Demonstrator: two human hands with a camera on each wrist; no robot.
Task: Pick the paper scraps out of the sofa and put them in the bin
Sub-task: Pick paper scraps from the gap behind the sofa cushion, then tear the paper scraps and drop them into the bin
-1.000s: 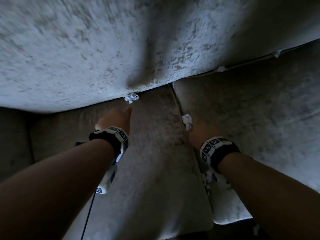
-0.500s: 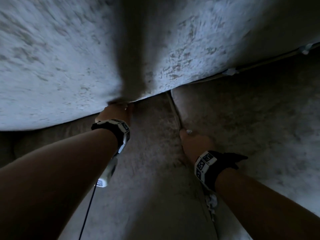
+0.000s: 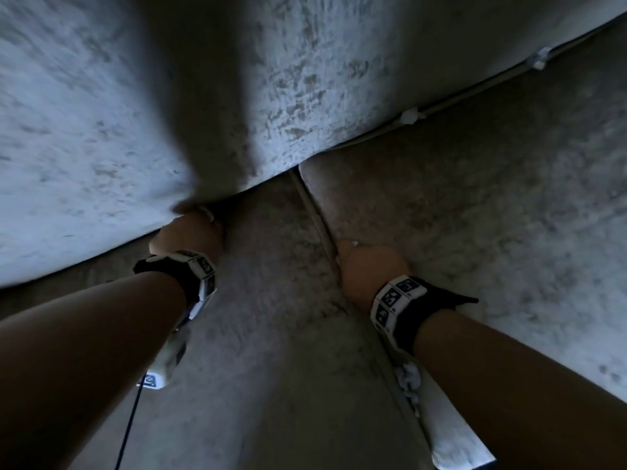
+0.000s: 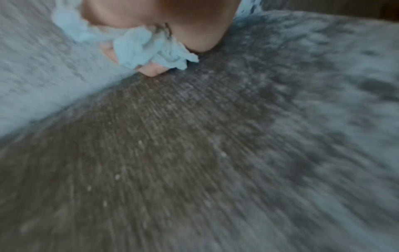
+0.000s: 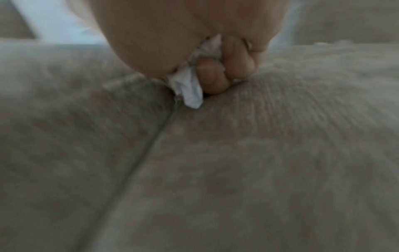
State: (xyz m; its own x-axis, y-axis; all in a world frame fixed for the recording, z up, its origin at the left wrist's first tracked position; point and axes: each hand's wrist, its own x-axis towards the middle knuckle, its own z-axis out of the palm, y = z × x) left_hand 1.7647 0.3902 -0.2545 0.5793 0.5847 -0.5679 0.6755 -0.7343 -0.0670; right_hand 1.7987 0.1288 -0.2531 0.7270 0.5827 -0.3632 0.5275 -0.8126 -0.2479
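Observation:
My left hand (image 3: 190, 232) is at the crease where the back cushion meets the seat, and its curled fingers (image 4: 151, 70) pinch a crumpled white paper scrap (image 4: 149, 51). My right hand (image 3: 366, 262) sits on the seam between the two seat cushions. In the right wrist view its fingers (image 5: 212, 78) and thumb grip another white paper scrap (image 5: 189, 90) right at that seam. Two more scraps are stuck along the crease on the right: one scrap (image 3: 409, 116) and a farther scrap (image 3: 539, 59). Another crumpled scrap (image 3: 409, 379) lies in the seat seam under my right forearm. No bin shows.
The grey back cushion (image 3: 101, 130) fills the upper left. The seat cushions (image 3: 271, 334) spread below it, with the seam (image 3: 319, 225) running towards me. A black cable (image 3: 130, 425) hangs from my left wrist device.
Both hands reached forward: the left went to the scrap under the back cushion, the right to the scrap on the seat seam. Each now pinches its scrap. The head view moved closer.

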